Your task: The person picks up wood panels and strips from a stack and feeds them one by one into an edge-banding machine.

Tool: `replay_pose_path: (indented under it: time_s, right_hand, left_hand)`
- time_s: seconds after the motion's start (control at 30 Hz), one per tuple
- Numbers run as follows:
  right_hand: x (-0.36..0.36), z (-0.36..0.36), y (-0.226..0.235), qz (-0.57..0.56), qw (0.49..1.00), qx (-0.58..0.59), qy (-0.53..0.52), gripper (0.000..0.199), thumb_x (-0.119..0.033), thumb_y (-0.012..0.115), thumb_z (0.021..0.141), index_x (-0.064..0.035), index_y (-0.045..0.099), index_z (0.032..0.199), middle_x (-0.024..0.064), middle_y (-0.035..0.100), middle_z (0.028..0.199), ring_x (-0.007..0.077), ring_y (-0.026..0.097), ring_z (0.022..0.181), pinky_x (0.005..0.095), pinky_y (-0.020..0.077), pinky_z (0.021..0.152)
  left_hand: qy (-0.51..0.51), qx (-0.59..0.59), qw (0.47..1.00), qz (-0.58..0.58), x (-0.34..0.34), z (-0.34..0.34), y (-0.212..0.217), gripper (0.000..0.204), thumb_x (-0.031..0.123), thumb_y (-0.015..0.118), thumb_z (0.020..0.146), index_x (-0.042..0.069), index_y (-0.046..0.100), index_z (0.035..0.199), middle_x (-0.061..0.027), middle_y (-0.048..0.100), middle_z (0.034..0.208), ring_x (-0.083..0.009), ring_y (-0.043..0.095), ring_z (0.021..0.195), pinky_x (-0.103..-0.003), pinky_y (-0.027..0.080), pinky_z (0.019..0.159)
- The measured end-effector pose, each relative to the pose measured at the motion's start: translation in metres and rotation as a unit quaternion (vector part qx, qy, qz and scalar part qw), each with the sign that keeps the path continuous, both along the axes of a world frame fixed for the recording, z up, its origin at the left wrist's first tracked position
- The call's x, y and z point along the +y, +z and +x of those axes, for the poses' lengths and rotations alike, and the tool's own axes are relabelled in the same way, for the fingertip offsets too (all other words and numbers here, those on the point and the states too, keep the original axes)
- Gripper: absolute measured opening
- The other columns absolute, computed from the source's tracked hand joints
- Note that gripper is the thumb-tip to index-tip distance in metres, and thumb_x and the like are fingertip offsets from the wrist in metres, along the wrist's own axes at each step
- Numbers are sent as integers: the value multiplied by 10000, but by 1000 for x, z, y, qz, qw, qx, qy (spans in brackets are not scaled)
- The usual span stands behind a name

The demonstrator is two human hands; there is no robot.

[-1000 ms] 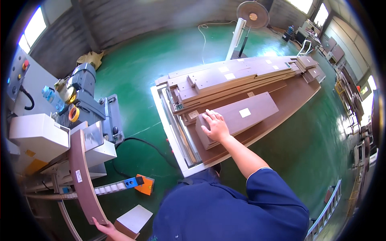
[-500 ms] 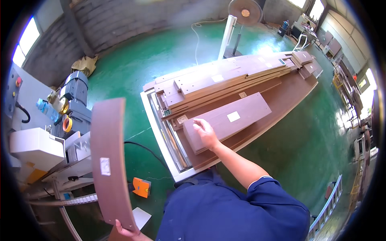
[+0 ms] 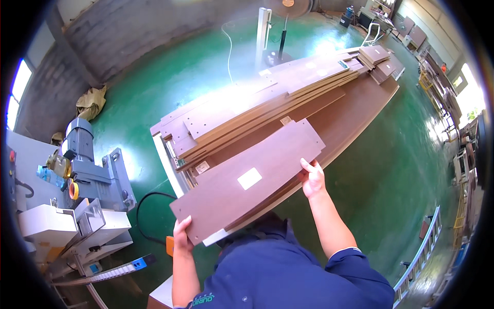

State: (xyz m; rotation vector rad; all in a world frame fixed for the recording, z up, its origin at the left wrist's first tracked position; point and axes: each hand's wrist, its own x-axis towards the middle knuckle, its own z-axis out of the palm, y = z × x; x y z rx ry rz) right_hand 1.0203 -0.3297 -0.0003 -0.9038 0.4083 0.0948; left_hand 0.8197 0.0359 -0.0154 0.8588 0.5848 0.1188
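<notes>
The person holds a long, flat, dark-brown wooden panel with a small white label [image 3: 247,183] in mid-frame, above the stack of similar brown boards on a long low cart [image 3: 288,92]. The left hand [image 3: 181,236] grasps the panel's near-left corner at lower left of centre, fingers curled over the edge. The right hand [image 3: 312,177] grips the long right edge, thumb on top.

Both grips sit on edges rather than under the board, so the panel could slip or tip if one hand loosens. Its lower edge could also scrape the boards beneath. The grey machine with a motor [image 3: 90,170] at the left of the frame stands close to the left elbow, so a wide swing could strike it.

The panel's long axis runs from lower left to upper right of the frame, roughly parallel to the stack, with the labelled face up.
</notes>
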Motion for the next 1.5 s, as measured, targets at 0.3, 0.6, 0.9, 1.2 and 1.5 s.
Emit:
replay_pose_path:
  time_s: [0.3, 0.6, 0.9, 1.2, 1.5]
  right_hand:
    - [-75, 51, -21, -162, 974, 125, 102, 424, -155, 683, 877, 66, 488, 1183, 169, 607, 1040, 289, 646, 846, 398, 576, 703]
    - [-97, 74, 2, -414, 901, 53, 115, 352, -101, 683, 832, -6, 457, 1084, 78, 548, 814, 145, 589, 649, 269, 512, 565]
    - [24, 257, 25, -722, 475, -400, 305, 627, -146, 725, 739, -37, 469, 1301, 156, 482, 1347, 330, 404, 1293, 399, 337, 1093]
    - [98, 338, 8, -722, 256, -439, 470, 605, -120, 763, 689, -78, 535, 1248, 99, 549, 1215, 291, 483, 1185, 406, 409, 1011]
    - [-13, 442, 87, -772, 238, -398, 434, 528, -48, 768, 588, -112, 581, 1077, 72, 583, 1096, 303, 540, 1104, 412, 494, 905]
  left_hand:
    - [-46, 40, 995, 77, -34, 83, -40, 634, 171, 648, 832, 46, 345, 1375, -141, 503, 1219, -239, 544, 1091, -359, 457, 945]
    - [2, 125, 913, 387, -48, 81, -52, 637, 243, 699, 854, 30, 346, 1340, -113, 401, 1226, -207, 458, 1058, -342, 410, 946]
    - [14, 126, 873, 470, -68, 87, -52, 484, 199, 532, 952, -15, 362, 1352, -148, 390, 1263, -254, 440, 1158, -369, 354, 1030]
    - [49, 118, 908, 398, -72, 92, -52, 479, 202, 497, 946, 11, 366, 1366, -111, 403, 1270, -224, 418, 1166, -358, 315, 1042]
    - [55, 131, 930, 340, -78, 92, -52, 502, 200, 490, 929, 8, 343, 1369, -122, 405, 1291, -218, 409, 1166, -356, 303, 1037]
